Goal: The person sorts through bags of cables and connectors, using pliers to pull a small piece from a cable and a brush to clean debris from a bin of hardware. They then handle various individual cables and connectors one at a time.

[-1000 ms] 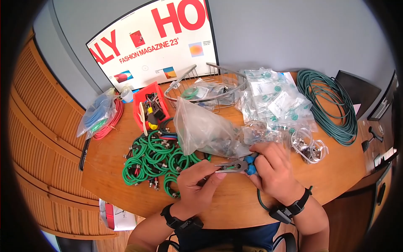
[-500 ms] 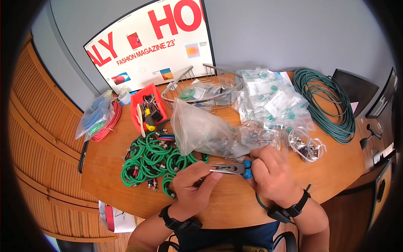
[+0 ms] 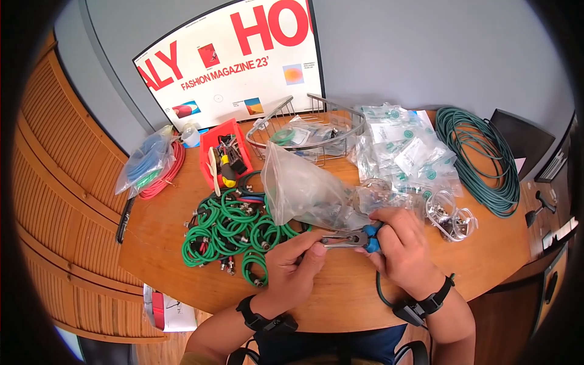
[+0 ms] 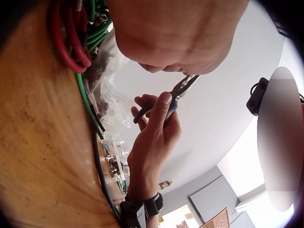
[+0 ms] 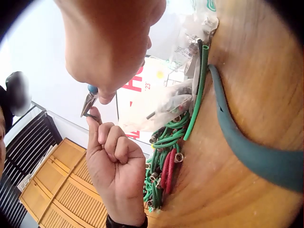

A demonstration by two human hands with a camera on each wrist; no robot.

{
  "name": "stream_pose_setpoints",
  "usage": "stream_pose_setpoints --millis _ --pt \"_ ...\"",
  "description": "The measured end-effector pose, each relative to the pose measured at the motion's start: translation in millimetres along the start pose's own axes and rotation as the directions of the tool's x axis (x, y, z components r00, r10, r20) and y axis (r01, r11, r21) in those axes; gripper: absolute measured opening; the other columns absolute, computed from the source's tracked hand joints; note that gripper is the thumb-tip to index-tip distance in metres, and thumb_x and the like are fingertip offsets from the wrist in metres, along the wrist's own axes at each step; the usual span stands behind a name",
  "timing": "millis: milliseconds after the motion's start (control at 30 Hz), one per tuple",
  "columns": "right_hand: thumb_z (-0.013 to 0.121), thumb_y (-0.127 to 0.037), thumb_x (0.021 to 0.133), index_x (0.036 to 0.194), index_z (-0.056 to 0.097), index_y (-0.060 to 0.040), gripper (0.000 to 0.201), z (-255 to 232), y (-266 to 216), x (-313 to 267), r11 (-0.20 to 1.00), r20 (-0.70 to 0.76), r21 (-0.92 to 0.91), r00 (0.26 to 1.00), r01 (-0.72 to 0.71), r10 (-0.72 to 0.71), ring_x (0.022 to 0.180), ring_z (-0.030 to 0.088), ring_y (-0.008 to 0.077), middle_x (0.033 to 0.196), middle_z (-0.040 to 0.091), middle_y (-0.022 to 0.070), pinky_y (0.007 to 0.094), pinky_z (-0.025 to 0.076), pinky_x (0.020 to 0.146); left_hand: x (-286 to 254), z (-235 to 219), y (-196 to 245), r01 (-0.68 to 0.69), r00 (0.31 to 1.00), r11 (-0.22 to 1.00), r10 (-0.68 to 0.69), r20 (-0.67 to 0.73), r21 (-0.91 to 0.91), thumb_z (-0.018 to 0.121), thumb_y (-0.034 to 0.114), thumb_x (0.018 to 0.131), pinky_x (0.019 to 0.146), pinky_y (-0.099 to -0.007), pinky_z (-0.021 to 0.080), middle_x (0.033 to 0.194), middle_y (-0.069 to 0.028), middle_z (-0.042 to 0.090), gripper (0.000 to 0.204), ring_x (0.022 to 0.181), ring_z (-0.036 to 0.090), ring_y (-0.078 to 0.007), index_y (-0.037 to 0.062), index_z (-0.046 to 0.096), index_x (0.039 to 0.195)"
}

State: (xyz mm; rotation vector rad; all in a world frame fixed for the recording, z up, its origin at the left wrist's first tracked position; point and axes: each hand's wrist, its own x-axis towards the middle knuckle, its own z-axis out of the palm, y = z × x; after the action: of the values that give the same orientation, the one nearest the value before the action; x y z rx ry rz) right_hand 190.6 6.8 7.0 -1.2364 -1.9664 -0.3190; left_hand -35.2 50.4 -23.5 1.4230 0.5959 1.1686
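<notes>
My right hand (image 3: 403, 250) grips long-nose pliers (image 3: 348, 239) by their blue handles, with the metal nose pointing left. My left hand (image 3: 293, 271) holds thumb and forefinger together at the plier tips, pinching a small dark green piece (image 5: 89, 115) there; most of it is hidden by the fingers and the pliers. In the right wrist view, the other left fingers are curled into the palm. Both hands are raised over the front of the table. Beyond the left hand lies a heap of green coiled cables (image 3: 234, 226) with metal connectors.
A clear plastic bag (image 3: 298, 185) stands just past the hands. Behind it are a red tool bin (image 3: 208, 161), a wire basket (image 3: 316, 145) and flat plastic packets (image 3: 401, 143). Round clear containers (image 3: 450, 219) and a dark green cable coil (image 3: 447, 131) lie to the right.
The pliers have rolled back a little, so their nose looks narrower than half a second ago. Both hands keep their holds. The whole head view has shifted slightly.
</notes>
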Motion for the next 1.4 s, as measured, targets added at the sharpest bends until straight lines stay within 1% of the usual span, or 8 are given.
stream_pose_setpoints --millis 167,367,800,867,1100,1167,1267,1400 --pt "0.089 -0.022 0.075 0.088 0.058 -0.0015 0.039 0.7 0.2 -0.6 1.000 -0.003 -0.011 1.000 -0.006 0.006 0.090 0.065 0.0324 0.107 0.065 0.0142 0.0420 0.051 0.078 1.5 -0.2 0.6 -0.054 0.998 0.998 0.052 -0.041 -0.045 0.065 0.009 0.107 0.053 -0.0221 0.037 0.081 -0.0007 0.062 0.025 0.061 0.050 -0.0034 -0.0024 0.072 0.128" --pt "0.088 -0.021 0.075 0.087 0.057 -0.0021 0.038 0.2 1.5 -0.5 1.000 0.002 -0.011 1.000 -0.002 0.002 0.088 0.064 0.0320 0.107 0.065 0.0135 0.0418 0.050 0.075 2.9 -0.9 1.4 -0.088 0.995 0.996 0.088 -0.042 -0.003 0.067 0.008 0.106 0.052 -0.0221 0.036 0.080 -0.0004 0.061 0.024 0.060 0.050 -0.0032 -0.0020 0.073 0.127" --pt "0.089 -0.020 0.075 0.087 0.057 -0.0017 0.039 1.4 0.1 -1.0 1.000 0.016 0.013 1.000 -0.026 0.026 0.088 0.063 0.0326 0.107 0.064 0.0139 0.0420 0.051 0.076 2.7 0.4 4.3 -0.063 0.997 0.998 0.064 -0.040 0.025 0.068 0.008 0.105 0.051 -0.0221 0.036 0.080 -0.0005 0.063 0.024 0.060 0.050 -0.0031 -0.0019 0.074 0.126" --pt "0.089 -0.020 0.075 0.087 0.057 -0.0016 0.039 1.8 0.3 -0.9 1.000 0.013 0.013 1.000 -0.024 0.024 0.088 0.063 0.0325 0.107 0.064 0.0139 0.0420 0.051 0.076 2.7 2.0 4.6 -0.074 0.996 0.996 0.076 -0.042 0.045 0.065 0.011 0.108 0.052 -0.0240 0.031 0.073 0.0026 0.054 0.027 0.060 0.039 -0.0032 -0.0060 0.070 0.128" --pt "0.089 -0.021 0.075 0.086 0.057 -0.0018 0.038 1.7 0.6 0.1 1.000 0.012 -0.002 1.000 -0.011 0.011 0.087 0.063 0.0323 0.105 0.064 0.0136 0.0418 0.051 0.075 2.0 1.0 3.6 -0.056 0.998 0.998 0.057 -0.029 0.035 0.064 0.014 0.109 0.053 -0.0242 0.032 0.072 0.0030 0.053 0.029 0.060 0.040 -0.0037 -0.0064 0.069 0.129" --pt "0.088 -0.020 0.075 0.087 0.057 -0.0017 0.038 0.5 0.0 0.3 1.000 0.016 -0.007 1.000 -0.006 0.006 0.086 0.063 0.0324 0.104 0.064 0.0138 0.0414 0.051 0.074 1.8 -0.7 1.8 -0.044 0.999 0.999 0.043 -0.027 -0.011 0.066 0.011 0.107 0.052 -0.0224 0.037 0.081 -0.0002 0.063 0.027 0.061 0.049 -0.0031 -0.0021 0.072 0.130" --pt "0.087 -0.020 0.074 0.087 0.058 -0.0013 0.037 0.0 -0.4 -1.3 1.000 0.021 -0.006 1.000 0.000 0.000 0.083 0.063 0.0326 0.102 0.064 0.0144 0.0413 0.052 0.071 2.4 2.5 6.1 -0.046 0.998 0.999 0.046 -0.030 0.022 0.064 0.016 0.109 0.055 -0.0245 0.035 0.072 0.0021 0.054 0.031 0.061 0.041 -0.0042 -0.0057 0.069 0.130" --pt "0.086 -0.018 0.071 0.088 0.058 0.0001 0.037 0.0 -2.4 -4.9 1.000 0.032 0.020 0.999 -0.002 0.001 0.082 0.064 0.0333 0.101 0.064 0.0161 0.0438 0.055 0.070 1.2 3.5 6.0 -0.046 0.998 0.999 0.047 -0.044 0.006 0.064 0.017 0.109 0.055 -0.0245 0.035 0.072 0.0016 0.055 0.031 0.061 0.042 -0.0045 -0.0055 0.069 0.129"
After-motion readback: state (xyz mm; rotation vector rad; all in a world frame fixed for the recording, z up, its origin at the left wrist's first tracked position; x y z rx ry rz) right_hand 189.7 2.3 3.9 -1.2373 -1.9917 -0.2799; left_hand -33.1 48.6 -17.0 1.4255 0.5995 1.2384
